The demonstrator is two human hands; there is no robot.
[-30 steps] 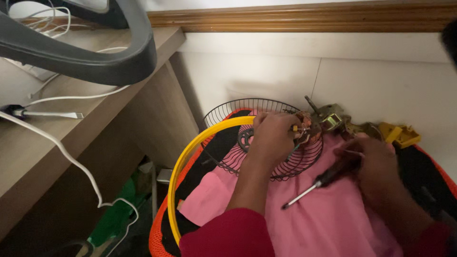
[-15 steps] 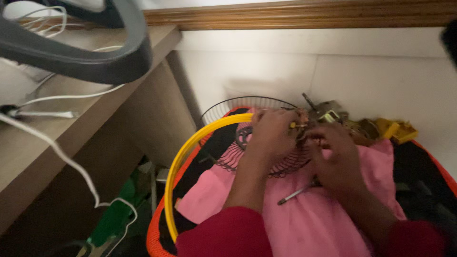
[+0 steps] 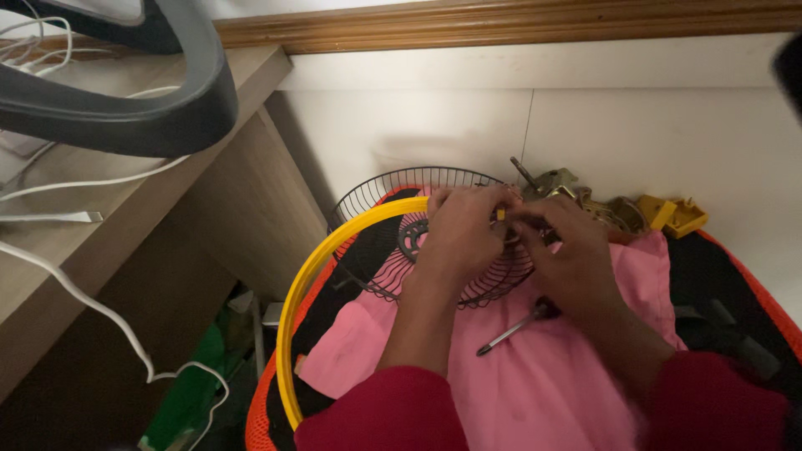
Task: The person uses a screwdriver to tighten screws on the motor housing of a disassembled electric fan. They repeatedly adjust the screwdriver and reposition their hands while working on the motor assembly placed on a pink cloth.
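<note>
A black wire fan grille [image 3: 393, 188] with a yellow plastic rim [image 3: 313, 280] lies on pink cloth [image 3: 543, 376] over my lap. My left hand [image 3: 464, 230] grips the grille's upper right edge, where a small yellow clip shows between my fingers. My right hand [image 3: 568, 255] meets it from the right, fingers pinched at the same spot on the rim. A screwdriver [image 3: 511, 328] lies loose on the pink cloth below my right hand. Red sleeves cover both forearms.
A brass-coloured fan motor part [image 3: 555, 182] and yellow plastic pieces [image 3: 672, 215] lie against the white wall. A wooden desk [image 3: 125, 250] with white cables [image 3: 92, 313] stands on the left, and a dark curved chair arm [image 3: 150, 117] hangs above it. Orange mesh [image 3: 752, 276] edges the seat.
My right hand has let go of the screwdriver, which now lies on the cloth, and has moved up left to join my left hand at the grille's rim.
</note>
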